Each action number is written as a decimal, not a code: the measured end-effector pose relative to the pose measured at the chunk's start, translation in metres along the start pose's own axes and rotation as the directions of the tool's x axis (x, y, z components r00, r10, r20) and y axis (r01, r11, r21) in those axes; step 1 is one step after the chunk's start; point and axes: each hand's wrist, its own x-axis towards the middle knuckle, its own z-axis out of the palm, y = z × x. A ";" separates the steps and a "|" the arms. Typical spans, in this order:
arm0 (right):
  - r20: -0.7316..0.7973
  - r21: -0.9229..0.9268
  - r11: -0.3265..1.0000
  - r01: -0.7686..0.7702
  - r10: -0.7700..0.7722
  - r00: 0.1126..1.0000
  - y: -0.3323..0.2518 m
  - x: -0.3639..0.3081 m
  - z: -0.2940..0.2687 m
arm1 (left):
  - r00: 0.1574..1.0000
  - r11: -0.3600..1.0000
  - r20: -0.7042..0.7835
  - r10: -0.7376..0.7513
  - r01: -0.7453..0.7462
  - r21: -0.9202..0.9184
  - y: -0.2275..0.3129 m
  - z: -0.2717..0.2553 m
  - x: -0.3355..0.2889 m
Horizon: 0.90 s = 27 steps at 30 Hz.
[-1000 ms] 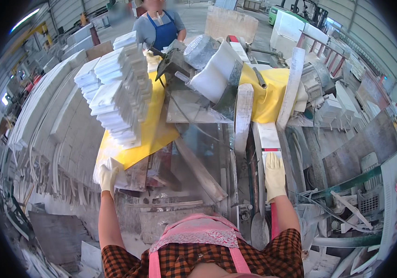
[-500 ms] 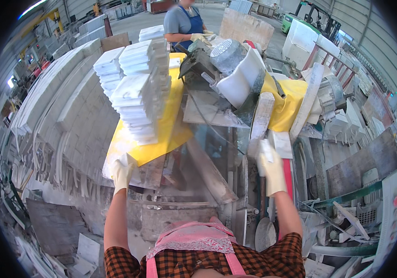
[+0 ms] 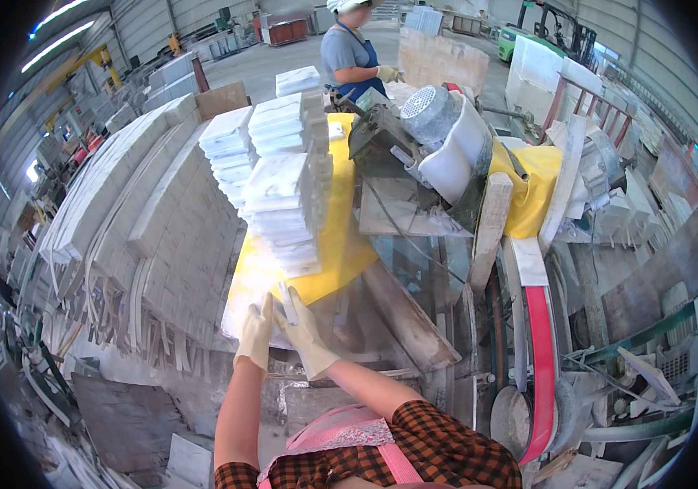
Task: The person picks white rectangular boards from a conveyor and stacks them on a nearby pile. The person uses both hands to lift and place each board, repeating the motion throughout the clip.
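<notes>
Both my hands wear cream gloves and meet at the near end of a yellow sheet. My right hand is closed on a white stone tile, which stands tilted and shows mainly its narrow edge. Close beside it, my left hand has its fingers pressed together; whatever lies in them is hidden by glare and the glove. Just beyond the hands, tall stacks of white stone tiles rest on the sheet.
Right of the stacks stands a machine with a grey motor. A red belt runs down at my right, below a yellow cloth. Long rows of stone slabs line the left. Across the machine stands a co-worker.
My right hand has swung left from beside the belt to my left hand, bringing a white tile. The view has shifted. The co-worker has raised a gloved hand.
</notes>
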 end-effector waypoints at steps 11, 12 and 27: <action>0.366 -0.063 0.949 0.310 -0.267 0.891 0.001 -0.013 -0.130 | 0.888 0.906 -0.207 -0.411 0.373 -0.200 0.056 0.008 -0.005; 0.305 -0.209 0.901 0.379 -0.308 0.901 0.005 -0.018 -0.163 | 0.891 0.919 -0.228 -0.392 0.366 -0.149 0.053 0.012 -0.002; -0.397 -0.912 0.312 -0.268 -0.501 0.769 0.107 -0.043 -0.557 | 0.875 0.904 -0.256 -0.411 0.356 -0.237 0.023 0.031 0.014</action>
